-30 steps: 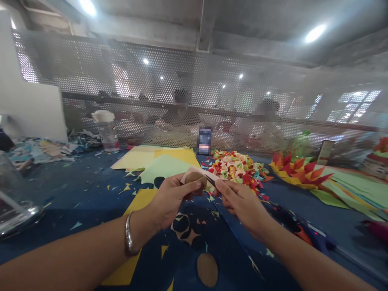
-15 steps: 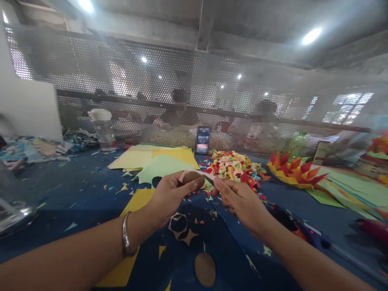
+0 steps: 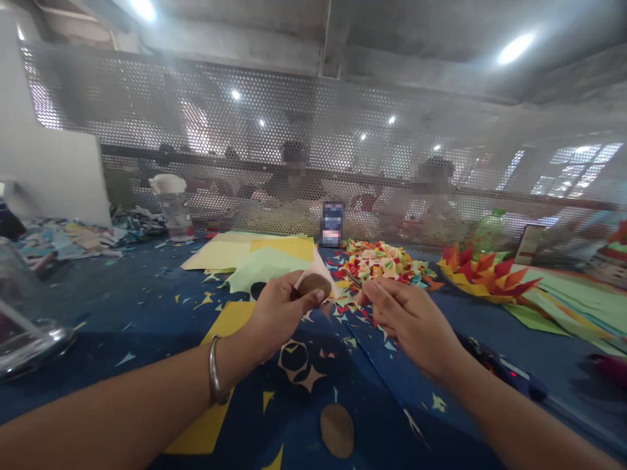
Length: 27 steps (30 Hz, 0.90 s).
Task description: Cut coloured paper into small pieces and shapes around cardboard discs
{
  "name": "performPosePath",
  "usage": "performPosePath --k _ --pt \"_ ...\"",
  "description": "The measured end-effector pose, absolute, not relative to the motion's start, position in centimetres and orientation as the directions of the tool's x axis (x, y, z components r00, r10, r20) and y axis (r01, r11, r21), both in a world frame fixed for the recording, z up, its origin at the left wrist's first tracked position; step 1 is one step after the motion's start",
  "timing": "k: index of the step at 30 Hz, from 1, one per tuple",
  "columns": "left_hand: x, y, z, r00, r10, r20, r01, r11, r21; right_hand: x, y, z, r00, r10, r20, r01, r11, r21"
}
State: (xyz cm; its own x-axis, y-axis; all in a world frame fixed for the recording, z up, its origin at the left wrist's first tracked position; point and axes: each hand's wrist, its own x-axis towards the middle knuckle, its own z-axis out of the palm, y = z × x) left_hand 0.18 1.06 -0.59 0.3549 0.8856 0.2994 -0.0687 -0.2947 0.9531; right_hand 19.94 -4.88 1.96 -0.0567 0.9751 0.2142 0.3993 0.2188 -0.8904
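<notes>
My left hand (image 3: 281,310) is closed, thumb on top, around a brown oval disc (image 3: 313,285) and a sheet of pale pink paper (image 3: 327,269) that sticks up behind it. Just to the right, my right hand (image 3: 399,313) pinches a slim, dark, pointed tool (image 3: 351,279); its exact kind is hard to make out. The tool's tip points toward the pink paper, apart from it. Below my hands lie a second brown oval disc (image 3: 337,431) and a pinkish paper offcut with a round hole (image 3: 294,361).
Yellow and green paper sheets (image 3: 220,251), a heap of small coloured paper pieces (image 3: 382,261) and a phone (image 3: 332,225) stand ahead. Orange paper petals (image 3: 484,274) and a dark tool with a red light (image 3: 514,377) are on the right. A lidded cup (image 3: 172,209) stands left.
My right hand has moved right, drawing the tool's tip away from the pink paper. The paper now stands higher behind the disc in my left hand. The view has shifted slightly.
</notes>
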Motion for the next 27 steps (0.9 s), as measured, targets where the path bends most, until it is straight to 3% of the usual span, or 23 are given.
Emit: performPosePath --k 11,27 --pt "0.43 0.98 -0.57 0.477 0.852 0.214 -0.369 -0.027 0.929 19.63 -4.36 1.93 -0.067 0.996 0.053 0.379 0.075 -0.922" --pt "0.66 0.22 -0.12 0.546 0.794 0.267 -0.311 -0.104 0.945 19.8 -4.27 1.66 -0.076 0.997 0.028 0.321 0.051 -0.946"
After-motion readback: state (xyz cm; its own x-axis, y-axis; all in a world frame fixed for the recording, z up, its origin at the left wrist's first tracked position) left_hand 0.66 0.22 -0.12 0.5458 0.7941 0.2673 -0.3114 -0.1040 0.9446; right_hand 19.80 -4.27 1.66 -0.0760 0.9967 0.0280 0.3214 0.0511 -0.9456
